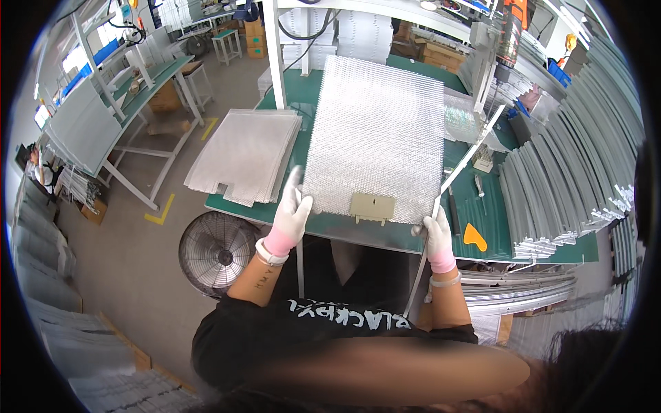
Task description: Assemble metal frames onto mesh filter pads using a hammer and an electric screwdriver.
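Note:
A silvery expanded-metal mesh panel [375,131] lies in front of me over the green table, with a beige plastic piece [372,206] at its near edge. My left hand [290,215], in a white and pink glove, is at the panel's near left corner; its fingers stretch up along the edge and its thumb touches the corner. At the near right corner my right hand [438,241], gloved alike, has its fingers closed round a long, thin metal strip [474,148]. This strip slants from the upper right, past the panel's edge, down below the tabletop.
More mesh sheets [241,155] are stacked at the left. On the green table [492,237] lie a yellow-orange scraper [474,237] and a screwdriver [480,187]. A row of framed panels [571,151] stands at the right. A floor fan [219,253] is at the lower left; a power driver [511,34] hangs above.

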